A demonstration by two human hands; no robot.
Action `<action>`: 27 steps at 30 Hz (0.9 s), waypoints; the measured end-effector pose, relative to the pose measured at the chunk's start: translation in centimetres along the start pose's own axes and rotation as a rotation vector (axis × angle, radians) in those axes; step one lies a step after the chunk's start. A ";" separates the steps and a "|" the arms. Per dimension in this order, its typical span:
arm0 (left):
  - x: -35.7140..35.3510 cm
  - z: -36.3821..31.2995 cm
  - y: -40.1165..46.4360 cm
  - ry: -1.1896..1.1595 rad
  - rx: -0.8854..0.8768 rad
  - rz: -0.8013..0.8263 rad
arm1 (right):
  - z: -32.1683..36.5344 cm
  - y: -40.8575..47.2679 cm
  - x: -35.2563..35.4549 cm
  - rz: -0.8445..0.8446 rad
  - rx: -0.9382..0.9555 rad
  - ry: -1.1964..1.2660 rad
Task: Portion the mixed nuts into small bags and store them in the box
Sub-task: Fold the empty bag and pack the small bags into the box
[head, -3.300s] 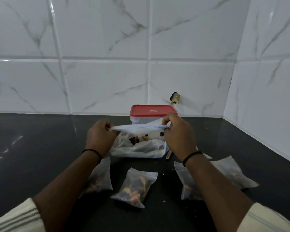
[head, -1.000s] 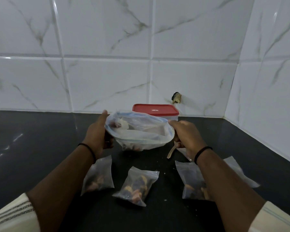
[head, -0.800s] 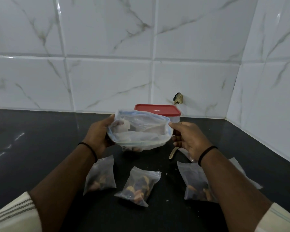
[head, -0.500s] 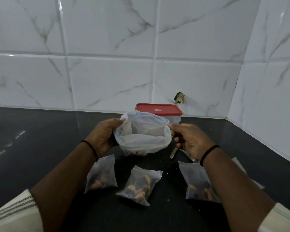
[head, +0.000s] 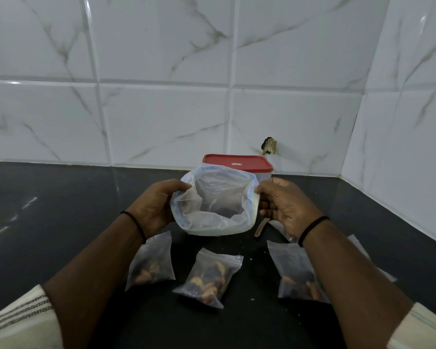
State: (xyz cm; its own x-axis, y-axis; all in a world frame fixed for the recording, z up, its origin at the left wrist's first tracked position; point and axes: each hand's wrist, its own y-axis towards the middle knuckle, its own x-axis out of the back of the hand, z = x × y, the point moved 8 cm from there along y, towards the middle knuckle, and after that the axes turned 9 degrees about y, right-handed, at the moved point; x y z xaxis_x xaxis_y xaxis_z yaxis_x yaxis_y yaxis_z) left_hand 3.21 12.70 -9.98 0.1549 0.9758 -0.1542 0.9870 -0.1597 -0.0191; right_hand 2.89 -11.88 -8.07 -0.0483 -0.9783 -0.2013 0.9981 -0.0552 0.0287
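I see my left hand point(head: 159, 205) and right hand point(head: 285, 207) pinching opposite rims of the big bag point(head: 213, 205), held above the counter point(head: 48, 222). Its mouth gapes toward me, long axis left-right. The box point(head: 237, 164) sits just behind; three small bags point(head: 209, 277) lie near below.

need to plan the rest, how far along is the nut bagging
Done: three filled small bags lie on the black counter. In hand: left hand and right hand hold the big nut bag open. Left: boxing them; the red-lidded box is shut.
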 end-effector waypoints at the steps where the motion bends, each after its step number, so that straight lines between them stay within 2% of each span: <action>1: 0.0 -0.2 0.0 0.009 -0.025 -0.006 | 0.1 0.0 0.0 -0.007 0.015 -0.011; 5: -0.2 -0.6 0.1 0.055 -0.083 -0.018 | 0.2 0.1 0.2 -0.017 0.046 -0.033; 10: -0.9 -0.7 -0.6 0.073 -0.062 0.042 | -0.5 0.1 -0.3 0.031 -0.040 0.057; 18: -0.2 -0.8 -0.6 -0.200 -0.013 0.008 | -0.5 -0.5 -1.6 0.188 -0.143 0.152; 27: -1.2 -0.8 -0.6 -0.111 -0.038 0.057 | -0.2 -1.0 -2.2 0.243 -0.102 0.212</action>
State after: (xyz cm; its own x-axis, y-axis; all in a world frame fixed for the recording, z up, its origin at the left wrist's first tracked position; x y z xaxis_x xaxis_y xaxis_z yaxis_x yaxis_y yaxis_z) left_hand 2.43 11.76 -8.97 0.2069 0.9426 -0.2621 0.9780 -0.2065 0.0294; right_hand 2.05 -9.64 -7.80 0.1905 -0.8963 -0.4005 0.9786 0.2056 0.0053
